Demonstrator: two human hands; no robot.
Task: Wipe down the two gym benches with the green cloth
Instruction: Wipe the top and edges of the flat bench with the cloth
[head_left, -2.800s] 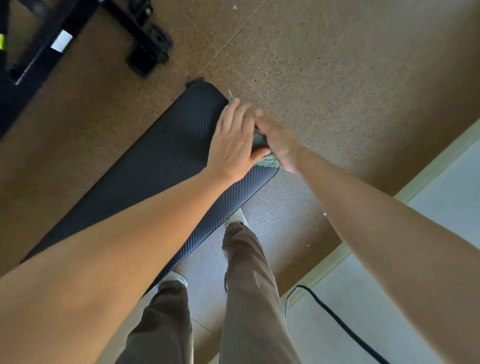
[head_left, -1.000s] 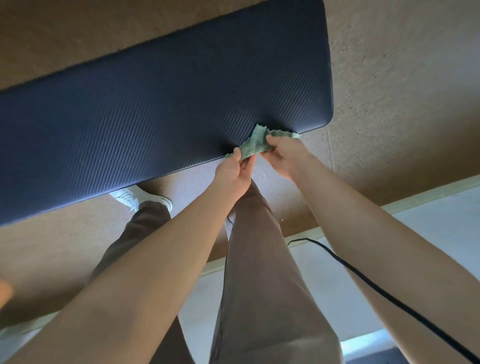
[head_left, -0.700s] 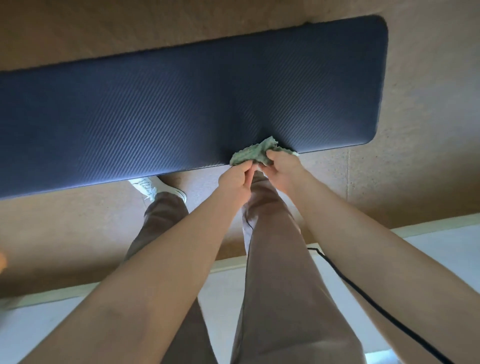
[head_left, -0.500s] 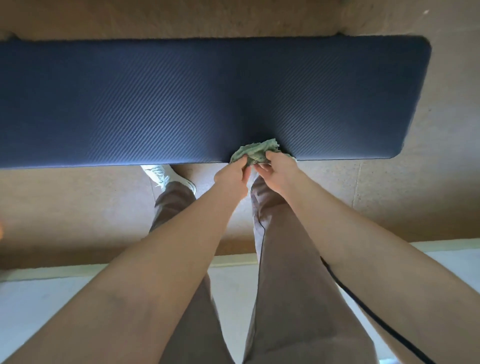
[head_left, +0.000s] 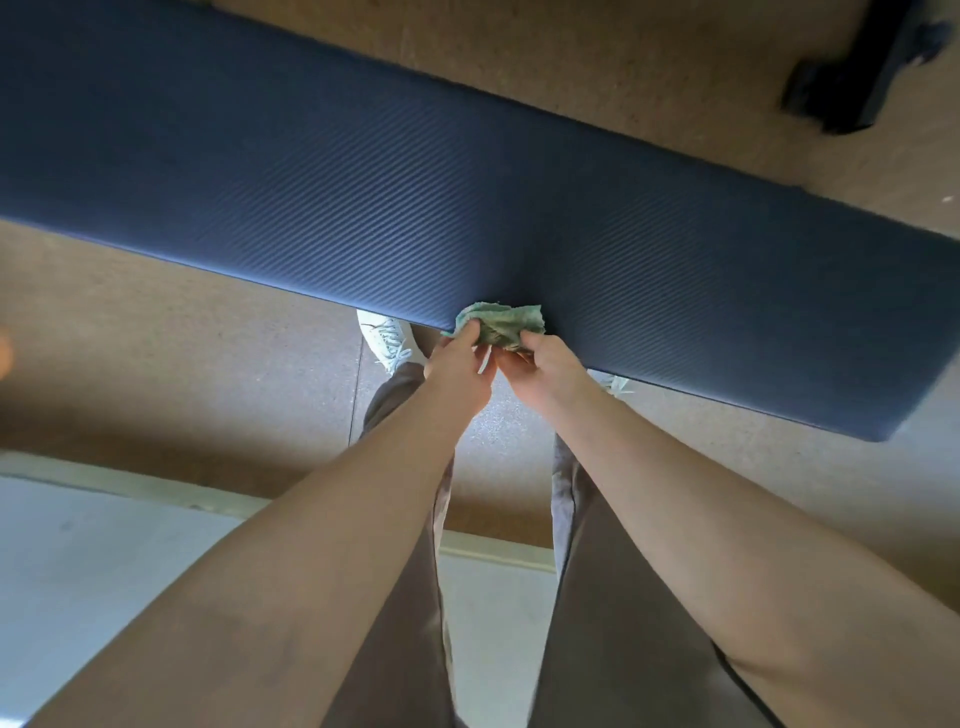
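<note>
A long dark blue gym bench pad (head_left: 467, 208) with a ribbed surface runs across the view from upper left to lower right. A crumpled green cloth (head_left: 501, 322) sits at the pad's near edge, about midway along it. My left hand (head_left: 460, 366) pinches the cloth's left side. My right hand (head_left: 545, 369) holds its right side, fingers curled into the fabric. Both hands meet just in front of the pad. Only one bench is in view.
Brown speckled floor (head_left: 156, 374) surrounds the bench. A black equipment foot (head_left: 841, 88) stands at the top right. My legs and white shoe (head_left: 387, 340) are under the pad's near edge. A pale floor strip (head_left: 104, 561) lies behind me at lower left.
The view has swung so the bench now slants down to the right. Both hands stay on the cloth at the pad's near edge, and the cloth is bunched more tightly.
</note>
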